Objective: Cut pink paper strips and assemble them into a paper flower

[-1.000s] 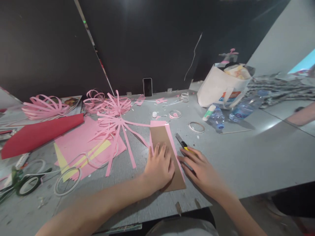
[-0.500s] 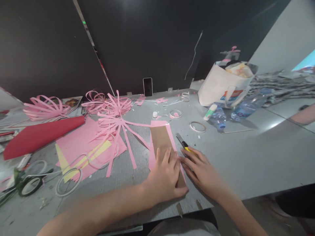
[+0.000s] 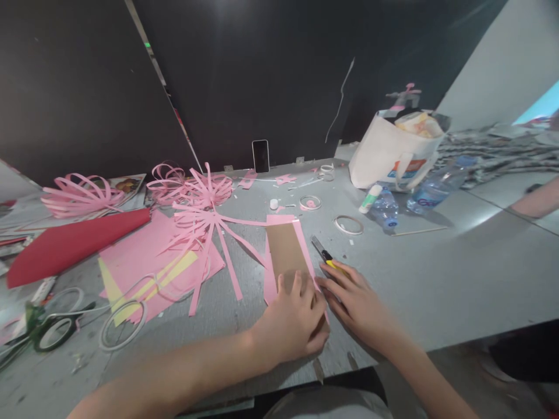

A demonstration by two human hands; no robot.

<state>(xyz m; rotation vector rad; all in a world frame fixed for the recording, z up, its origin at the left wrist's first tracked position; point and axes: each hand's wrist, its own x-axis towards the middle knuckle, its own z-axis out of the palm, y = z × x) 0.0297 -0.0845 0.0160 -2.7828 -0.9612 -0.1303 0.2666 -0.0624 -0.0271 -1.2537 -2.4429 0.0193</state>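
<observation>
My left hand [image 3: 288, 323] presses palm down on the near end of a brown cardboard strip [image 3: 286, 247], its fingers spread. Pink paper [image 3: 308, 250] lies beneath the strip and shows along its edges. My right hand [image 3: 356, 299] lies flat just right of it, fingers stretched out, their tips touching the paper's right edge. Partly under its far fingers is a yellow and black utility knife [image 3: 325, 253], blade out and pointing away; the rest of its handle is hidden.
Left are pink paper-strip bundles [image 3: 213, 218], pink sheets [image 3: 144, 238], a red folded sheet [image 3: 78, 238] and scissors [image 3: 55, 331]. Tape rings [image 3: 348, 224], a phone [image 3: 261, 156], bottles [image 3: 384, 206], a glue stick [image 3: 370, 198] and a white bag [image 3: 393, 151] stand or lie beyond. Another person's arm [image 3: 539, 198] shows right.
My left hand has slid slightly towards me on the cardboard, and its thumb has drawn in. My right hand and the knife have barely moved. The view has shifted slightly.
</observation>
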